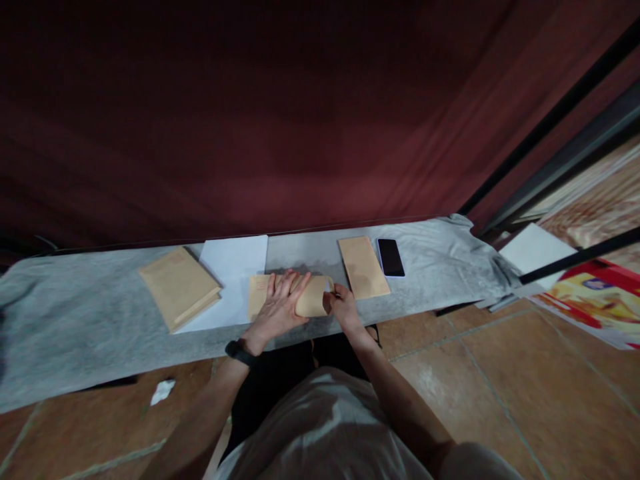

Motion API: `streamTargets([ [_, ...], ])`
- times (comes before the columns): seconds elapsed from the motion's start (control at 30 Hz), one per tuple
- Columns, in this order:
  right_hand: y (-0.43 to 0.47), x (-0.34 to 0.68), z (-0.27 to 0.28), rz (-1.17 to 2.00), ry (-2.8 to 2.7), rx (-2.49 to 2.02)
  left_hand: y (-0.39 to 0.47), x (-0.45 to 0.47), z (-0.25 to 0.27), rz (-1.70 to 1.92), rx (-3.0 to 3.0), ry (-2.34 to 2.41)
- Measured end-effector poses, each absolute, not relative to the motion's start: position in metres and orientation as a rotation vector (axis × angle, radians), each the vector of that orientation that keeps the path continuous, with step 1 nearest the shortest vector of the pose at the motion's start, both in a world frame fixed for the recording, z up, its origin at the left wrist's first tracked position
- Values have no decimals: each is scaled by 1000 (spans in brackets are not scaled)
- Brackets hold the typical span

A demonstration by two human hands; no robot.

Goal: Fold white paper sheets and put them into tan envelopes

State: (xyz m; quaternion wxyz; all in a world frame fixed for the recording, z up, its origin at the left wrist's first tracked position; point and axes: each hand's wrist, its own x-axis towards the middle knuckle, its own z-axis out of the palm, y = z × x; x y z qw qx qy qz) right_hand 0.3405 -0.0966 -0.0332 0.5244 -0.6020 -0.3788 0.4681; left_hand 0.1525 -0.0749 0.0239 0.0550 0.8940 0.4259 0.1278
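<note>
A tan paper envelope (314, 299) lies crosswise on the grey cloth in front of me. Flat across its middle, fingers spread, rests my left hand (281, 308), which wears a dark wristband. My right hand (343, 308) has its fingers closed at the envelope's right end, on the flap. A bit of white shows at that opening. Left of it are white paper sheets (237, 260), partly under a stack of tan envelopes (180, 283). To the right lies another single envelope (364, 267).
A phone (391, 257) with a dark screen lies right of the single envelope. Grey cloth (440, 260) covers the narrow table against a dark red curtain (300, 133). A red and yellow box (595, 300) stands at far right. A crumpled white scrap (163, 392) is on the tiled floor.
</note>
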Motion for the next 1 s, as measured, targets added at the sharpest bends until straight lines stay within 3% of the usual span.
streamTargets([
  [0.23,-97,337,-31,1200,-621,-1324,-83,147,18,621,2563,1330],
  [0.43,-95,332,-33,1208,-549,-1304,-118,161,-15,1300,1358,1623],
  [0.63,-95,318,-33,1201,-513,-1288,-131,190,-13,1093,475,1118],
  [1.0,-98,319,-29,1185,-570,-1309,-120,207,-10,1066,437,1099],
])
